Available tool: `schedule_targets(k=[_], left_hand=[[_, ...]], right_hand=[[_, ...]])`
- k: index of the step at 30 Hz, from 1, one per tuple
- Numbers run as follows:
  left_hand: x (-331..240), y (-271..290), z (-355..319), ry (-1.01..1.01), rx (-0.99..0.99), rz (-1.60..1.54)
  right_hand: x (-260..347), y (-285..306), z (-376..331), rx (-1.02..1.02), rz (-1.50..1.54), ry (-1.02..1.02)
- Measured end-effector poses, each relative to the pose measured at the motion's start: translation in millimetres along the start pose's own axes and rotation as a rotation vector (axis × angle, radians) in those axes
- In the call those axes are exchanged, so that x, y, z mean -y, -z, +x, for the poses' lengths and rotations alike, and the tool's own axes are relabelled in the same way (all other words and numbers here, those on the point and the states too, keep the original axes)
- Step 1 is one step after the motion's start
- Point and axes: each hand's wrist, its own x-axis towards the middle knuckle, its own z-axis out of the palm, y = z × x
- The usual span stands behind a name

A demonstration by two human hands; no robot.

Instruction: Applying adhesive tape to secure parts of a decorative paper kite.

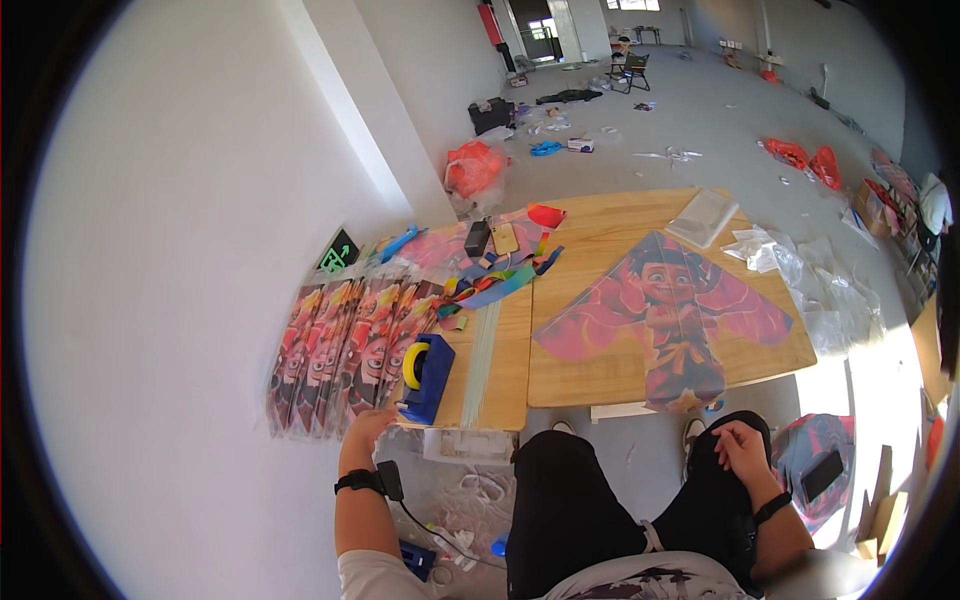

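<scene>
My left hand is at the table's near left corner, its fingertips beside the front end of a blue tape dispenser with a yellow-cored roll. Those fingers look drawn together; whatever may be between them is too small to make out. On my right thigh rests my right hand, empty, fingers loosely bent and apart. A kite printed with a cartoon figure lies spread over the right part of the wooden table, its lower end past the near edge. Thin pale rods lie right of the dispenser.
Packed printed kites line the table's left side by the wall. Colourful ribbons, a phone and a black box lie farther back. A clear plastic tray sits at the far edge; plastic bags hang at the right.
</scene>
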Motion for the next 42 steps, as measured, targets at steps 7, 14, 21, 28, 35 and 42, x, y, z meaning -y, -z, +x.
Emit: schedule_targets(k=[7,14,21,28,35,42], left_hand=[[50.8,-5.9,17.6,0.083,0.131,-0.214],[60.3,-35.2,29.0,-0.073,0.055,-0.300],[94.5,-3.6,62.0,-0.436,0.021,-0.127],[6.2,-46.8,2.0,-0.583,-0.002,0.395],[-139.3,-141.6,-212.7,-0.804,0.400,-0.261],[-178.6,-206.6,-275.8,-0.980,0.354,-0.168]], right_hand=[[1.1,-5.7,5.2,0.023,0.014,-0.007],[0.5,-7.2,3.2,0.007,0.009,0.003],[3.0,-12.8,5.2,0.035,0.040,0.043],[-7.2,2.5,-4.0,0.025,0.063,0.024],[100.2,-56.6,3.4,0.276,-0.247,0.493],[178.8,-95.0,-11.7,0.296,-0.079,0.527]])
